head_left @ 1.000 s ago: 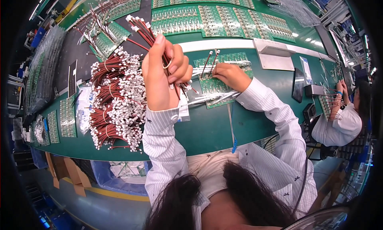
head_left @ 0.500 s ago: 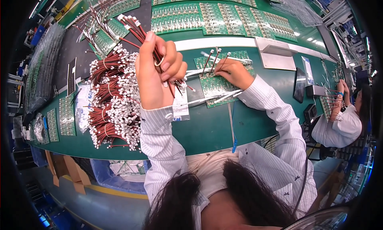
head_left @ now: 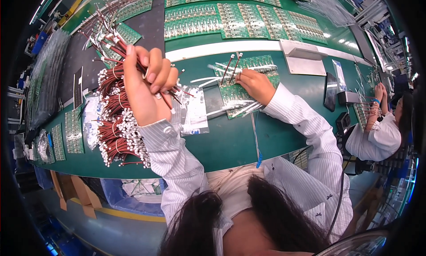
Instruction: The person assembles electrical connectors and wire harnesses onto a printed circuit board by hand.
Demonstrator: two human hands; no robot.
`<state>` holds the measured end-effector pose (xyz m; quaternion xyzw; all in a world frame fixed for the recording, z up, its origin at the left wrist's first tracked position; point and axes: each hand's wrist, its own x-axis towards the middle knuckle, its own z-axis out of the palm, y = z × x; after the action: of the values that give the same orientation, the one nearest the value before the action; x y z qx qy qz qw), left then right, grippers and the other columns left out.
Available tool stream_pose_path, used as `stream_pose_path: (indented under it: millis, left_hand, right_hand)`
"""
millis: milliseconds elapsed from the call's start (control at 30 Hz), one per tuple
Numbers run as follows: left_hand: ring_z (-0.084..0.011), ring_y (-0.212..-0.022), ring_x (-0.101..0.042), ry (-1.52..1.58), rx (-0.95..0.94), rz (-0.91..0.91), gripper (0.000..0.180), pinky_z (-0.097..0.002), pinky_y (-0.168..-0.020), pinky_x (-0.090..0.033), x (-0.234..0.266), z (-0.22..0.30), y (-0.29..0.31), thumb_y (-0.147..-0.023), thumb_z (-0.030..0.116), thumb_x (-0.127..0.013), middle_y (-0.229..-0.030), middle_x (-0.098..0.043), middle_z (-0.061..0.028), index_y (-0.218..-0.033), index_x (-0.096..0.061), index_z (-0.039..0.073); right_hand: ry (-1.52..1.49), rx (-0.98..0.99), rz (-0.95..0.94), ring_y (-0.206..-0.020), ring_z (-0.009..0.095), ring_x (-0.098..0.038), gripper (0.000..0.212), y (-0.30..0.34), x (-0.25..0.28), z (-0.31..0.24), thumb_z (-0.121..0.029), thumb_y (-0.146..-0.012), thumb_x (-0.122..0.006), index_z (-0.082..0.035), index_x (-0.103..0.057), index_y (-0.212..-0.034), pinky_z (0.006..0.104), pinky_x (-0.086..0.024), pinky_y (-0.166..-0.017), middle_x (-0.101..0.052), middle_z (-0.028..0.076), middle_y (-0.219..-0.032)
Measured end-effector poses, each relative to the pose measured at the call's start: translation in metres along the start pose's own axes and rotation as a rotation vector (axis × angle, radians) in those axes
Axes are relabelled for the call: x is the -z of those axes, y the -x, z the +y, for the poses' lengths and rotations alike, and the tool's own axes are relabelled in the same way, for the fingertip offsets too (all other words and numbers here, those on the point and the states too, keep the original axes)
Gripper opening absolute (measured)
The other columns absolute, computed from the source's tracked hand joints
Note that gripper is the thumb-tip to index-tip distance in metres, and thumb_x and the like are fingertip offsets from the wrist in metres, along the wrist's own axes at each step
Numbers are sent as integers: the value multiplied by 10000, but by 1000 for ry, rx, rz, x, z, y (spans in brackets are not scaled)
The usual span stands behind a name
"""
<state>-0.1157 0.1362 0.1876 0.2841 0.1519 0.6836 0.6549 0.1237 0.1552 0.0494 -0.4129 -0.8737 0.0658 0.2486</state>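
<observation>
Above bench (head_left: 228, 145), left: L hand (head_left: 153, 85), curled, held red/blk wire bundle (head_left: 120, 48); was prob. light, flexible, best gripped nr wht plugs (head_left: 116, 35). Right: R hand (head_left: 257, 85) bunched fingertips at PCB (head_left: 234, 94); couldn't tell if pinching.

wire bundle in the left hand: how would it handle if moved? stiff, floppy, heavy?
Wire bundle is probably springy rather than limp: its ends jut out unsupported past the left hand. Likely light for its size, since the strands look thin. May snag, as the ends fan out in different directions.
</observation>
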Motion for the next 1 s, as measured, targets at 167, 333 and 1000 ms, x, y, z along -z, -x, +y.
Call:
stream_pose_path:
  millis: [167, 333, 1000]
  left_hand:
    - [-35, -375, -192, -5, -10, 10, 285, -198, -359, -161, -1, -3, 2, -914, 272, -329, -508, -258, 30, -695, -348, 90]
    - [-30, -378, -199, -45, 11, -73, 307, -194, -355, -162, -7, -7, 8, -916, 303, -321, -516, -269, 32, -706, -365, 84]
    - [-42, -400, -243, -282, 614, -462, 390, -194, -355, -192, -30, -55, 23, -866, 435, -389, -565, -321, 7, -878, -420, 46]
  right_hand:
    - [168, 136, 10, -793, 235, -533, 153, 5, -5, -1, -48, -686, -487, -9, -520, -830, 327, -463, -598, -511, 84, -844]
    - [-4, 23, -43, -749, 283, -534, 101, -1, -5, 5, -85, -733, -523, 13, -519, -761, 369, -454, -618, -518, 126, -785]
    - [-788, -233, 115, -564, 61, -525, 118, -27, 133, -98, -38, -737, -624, 13, -539, -801, 178, -389, -475, -564, 24, -692]
